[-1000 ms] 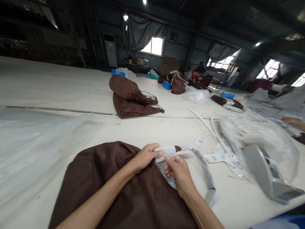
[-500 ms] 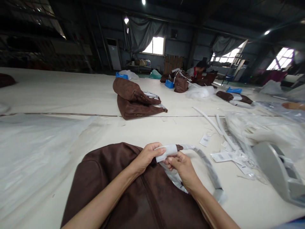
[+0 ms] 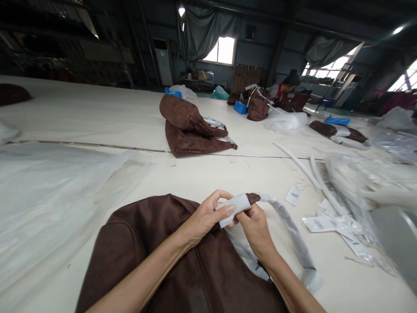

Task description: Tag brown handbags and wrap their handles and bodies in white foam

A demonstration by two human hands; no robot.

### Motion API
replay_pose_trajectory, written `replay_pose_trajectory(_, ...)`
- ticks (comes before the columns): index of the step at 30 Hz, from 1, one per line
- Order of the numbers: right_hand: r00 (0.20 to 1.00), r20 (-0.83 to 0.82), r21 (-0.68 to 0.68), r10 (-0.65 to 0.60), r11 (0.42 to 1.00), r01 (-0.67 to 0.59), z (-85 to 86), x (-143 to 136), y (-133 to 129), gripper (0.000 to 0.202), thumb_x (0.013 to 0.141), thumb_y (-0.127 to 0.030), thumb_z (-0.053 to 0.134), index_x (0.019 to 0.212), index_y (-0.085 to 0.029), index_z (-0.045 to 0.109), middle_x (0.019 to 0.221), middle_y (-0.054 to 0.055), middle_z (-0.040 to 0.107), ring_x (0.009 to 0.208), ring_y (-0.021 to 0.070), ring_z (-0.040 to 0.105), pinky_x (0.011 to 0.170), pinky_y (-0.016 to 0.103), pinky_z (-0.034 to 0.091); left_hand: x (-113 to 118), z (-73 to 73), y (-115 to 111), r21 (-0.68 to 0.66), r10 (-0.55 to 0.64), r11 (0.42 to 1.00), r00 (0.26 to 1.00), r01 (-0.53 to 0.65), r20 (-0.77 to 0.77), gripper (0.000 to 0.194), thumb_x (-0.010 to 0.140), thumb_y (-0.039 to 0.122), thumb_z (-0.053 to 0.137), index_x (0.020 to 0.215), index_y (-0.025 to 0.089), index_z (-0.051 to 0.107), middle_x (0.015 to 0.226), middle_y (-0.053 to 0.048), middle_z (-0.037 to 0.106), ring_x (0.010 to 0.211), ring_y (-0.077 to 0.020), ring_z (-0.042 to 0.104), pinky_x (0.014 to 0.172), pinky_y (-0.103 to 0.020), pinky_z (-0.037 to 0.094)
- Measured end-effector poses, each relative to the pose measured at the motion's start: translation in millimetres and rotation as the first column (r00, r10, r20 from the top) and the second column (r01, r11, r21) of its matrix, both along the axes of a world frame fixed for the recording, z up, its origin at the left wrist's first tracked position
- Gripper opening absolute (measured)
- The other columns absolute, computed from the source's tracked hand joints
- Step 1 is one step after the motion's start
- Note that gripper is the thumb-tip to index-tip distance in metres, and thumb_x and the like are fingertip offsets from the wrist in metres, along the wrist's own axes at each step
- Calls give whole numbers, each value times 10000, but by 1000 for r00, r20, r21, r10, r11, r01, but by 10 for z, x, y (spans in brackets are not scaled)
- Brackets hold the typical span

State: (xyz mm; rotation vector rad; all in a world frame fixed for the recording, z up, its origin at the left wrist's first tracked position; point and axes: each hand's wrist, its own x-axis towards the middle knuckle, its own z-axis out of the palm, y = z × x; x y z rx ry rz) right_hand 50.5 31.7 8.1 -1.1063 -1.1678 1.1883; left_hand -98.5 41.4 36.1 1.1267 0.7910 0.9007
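A dark brown leather-look handbag (image 3: pixel 120 248) lies before me on the pale table, a zip running down its middle. Its strap (image 3: pixel 288 221), wrapped in whitish film, arcs out to the right, with a bare brown bit showing near my fingers. Around the strap's near end sits a white wrapping sheet (image 3: pixel 240 203). My left hand (image 3: pixel 211 213) is closed on this sheet, thumb pressed on top. From below and to the right, my right hand (image 3: pixel 257 228) pinches the sheet's lower edge against the strap; those fingertips are partly hidden.
Two brown bags (image 3: pixel 195 132) are stacked further back. On the right lie paper tags (image 3: pixel 321 224), white strips (image 3: pixel 298 165), clear plastic (image 3: pixel 384 178) and a grey object (image 3: pixel 397 239). Plastic sheeting (image 3: pixel 55 200) covers the left side. A person (image 3: pixel 286 89) is at the far end.
The view has shifted, so the grey object sits further right, partly out of frame. Both hands have stayed at the strap; the white sheet has tilted slightly and my left fingers are more raised behind it.
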Motion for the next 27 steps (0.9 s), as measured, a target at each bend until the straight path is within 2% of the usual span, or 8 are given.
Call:
replay_pose_trajectory(4, 1000, 24, -3, 2, 1000, -2, -75, -9, 66, 93, 757, -262, 585, 704, -188, 565, 620, -27, 570, 579, 129, 496, 555, 250, 407, 8, -2, 29, -60, -35, 998, 999, 35, 1, 546, 716, 478, 785, 1120, 160, 602, 851, -33, 670, 660, -147, 604, 615, -234, 413)
replay_pose_trajectory(11, 976, 75, 78, -205, 977, 199, -121, -55, 206, 209, 762, -357, 673, 760, -213, 522, 673, -39, 557, 655, 141, 531, 647, 259, 426, 41, -48, 72, -34, -62, 998, 992, 58, -113, 428, 757, 536, 716, 903, 135, 676, 667, -18, 660, 620, -147, 546, 615, -234, 368)
replay_pose_trajectory(14, 982, 121, 79, -147, 987, 138, -167, -54, 247, 222, 801, -406, 622, 747, -212, 528, 663, -39, 550, 650, 142, 527, 627, 257, 411, 55, -20, 86, -19, -12, 1000, 986, 9, -164, 437, 714, 551, 734, 845, 138, 676, 639, -20, 661, 605, -155, 538, 614, -241, 363)
replay_pose_trajectory(17, 991, 123, -40, 48, 998, -44, -117, 61, 175, 244, 858, -408, 501, 725, -207, 536, 619, -27, 564, 575, 141, 530, 544, 252, 397, 59, 13, 97, -12, 23, 1000, 984, -25, -174, 408, 691, 531, 743, 790, 143, 666, 623, -20, 657, 589, -157, 537, 608, -245, 367)
replay_pose_trajectory(19, 985, 148, -95, 88, 993, -74, 13, 246, -3, 257, 875, -414, 477, 787, -196, 583, 641, -12, 607, 541, 137, 543, 508, 246, 392, 56, 27, 94, 11, 65, 998, 984, -64, -168, 369, 697, 499, 736, 771, 145, 664, 612, -15, 650, 576, -150, 530, 594, -240, 361)
replay_pose_trajectory(23, 951, 283, -84, -124, 985, 153, 317, 785, -698, 294, 845, -480, 598, 789, -194, 635, 612, -9, 606, 539, 124, 538, 529, 231, 409, 62, 29, 83, 53, 177, 984, 968, -170, -175, 323, 671, 451, 736, 707, 143, 648, 557, -10, 626, 525, -126, 489, 548, -227, 327)
replay_pose_trajectory(25, 948, 292, -224, -127, 955, 197, 328, 1002, -1136, 405, 810, -569, 627, 674, -188, 604, 510, -13, 556, 477, 114, 500, 490, 224, 389, 82, 31, 129, 70, 240, 970, 955, -231, -171, 324, 650, 450, 734, 679, 147, 625, 545, -12, 621, 505, -118, 471, 532, -226, 318)
replay_pose_trajectory(27, 973, 226, -448, -40, 883, 140, 192, 1094, -1554, 515, 769, -679, 611, 648, -178, 609, 456, 2, 552, 414, 109, 473, 434, 214, 341, 113, 51, 258, 94, 318, 947, 934, -306, -165, 334, 638, 460, 729, 671, 152, 604, 550, -16, 619, 506, -121, 477, 535, -231, 334)
